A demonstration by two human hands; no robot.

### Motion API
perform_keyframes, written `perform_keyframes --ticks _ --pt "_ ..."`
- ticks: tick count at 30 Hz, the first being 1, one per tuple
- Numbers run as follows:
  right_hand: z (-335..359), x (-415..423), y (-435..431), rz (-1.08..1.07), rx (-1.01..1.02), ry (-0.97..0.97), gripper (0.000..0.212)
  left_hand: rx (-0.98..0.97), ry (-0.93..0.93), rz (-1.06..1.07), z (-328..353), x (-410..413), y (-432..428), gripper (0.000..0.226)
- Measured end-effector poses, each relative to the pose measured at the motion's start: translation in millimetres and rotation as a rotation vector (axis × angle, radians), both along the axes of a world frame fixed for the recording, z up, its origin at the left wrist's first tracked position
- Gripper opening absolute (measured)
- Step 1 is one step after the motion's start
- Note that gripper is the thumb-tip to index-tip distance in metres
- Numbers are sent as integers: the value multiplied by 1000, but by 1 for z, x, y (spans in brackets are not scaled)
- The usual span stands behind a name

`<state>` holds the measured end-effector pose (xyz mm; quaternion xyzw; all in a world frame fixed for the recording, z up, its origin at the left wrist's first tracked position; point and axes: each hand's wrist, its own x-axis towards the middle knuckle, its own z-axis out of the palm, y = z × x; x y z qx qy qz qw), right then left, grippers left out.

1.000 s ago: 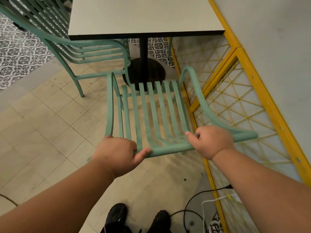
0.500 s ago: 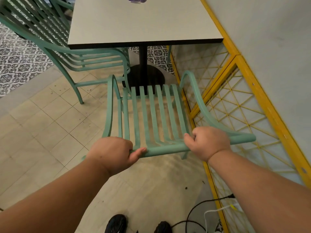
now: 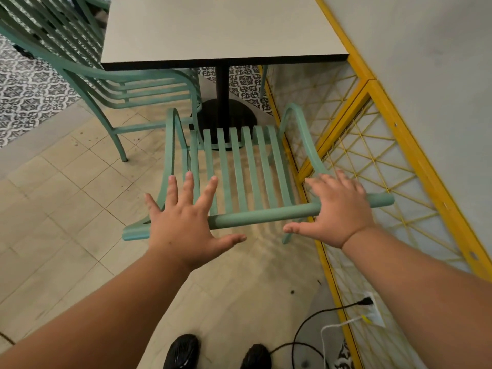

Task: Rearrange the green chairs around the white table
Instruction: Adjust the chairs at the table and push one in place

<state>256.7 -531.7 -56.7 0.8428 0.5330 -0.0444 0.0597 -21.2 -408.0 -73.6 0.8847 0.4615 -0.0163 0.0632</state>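
The beige tiled floor (image 3: pixel 80 187) is being stood on by the round black base (image 3: pixel 226 113) of the white table (image 3: pixel 218 27), by the near green chair (image 3: pixel 239 169) just in front of that base, and by the second green chair (image 3: pixel 127 89) to its left. It is being bordered at the far left by grey patterned tiles (image 3: pixel 29 86) and along the right by a yellow frame (image 3: pixel 330 265). Near the bottom edge it is being stood on by two black shoes (image 3: pixel 183 351), and a black cable (image 3: pixel 299 328) and a white cable (image 3: pixel 335 325) are being trailed across it beside the frame.

1. I see the near chair (image 3: pixel 250 217) and the second chair (image 3: pixel 149 89), both mint green.
2. The table (image 3: pixel 213 30) is off-white with a black edge.
3. The floor (image 3: pixel 66 182) is beige; my far-left patterned tiles (image 3: pixel 29 94) show grey-and-white floral motifs.
4. The railing (image 3: pixel 407 147) is yellow.
5. The shoes (image 3: pixel 182 351) are black.
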Motion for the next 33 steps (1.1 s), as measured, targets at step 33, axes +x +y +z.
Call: perform_keyframes --ticks 33 --pt "0 116 134 85 -49 -100 108 -71 82 -188 -6 130 141 99"
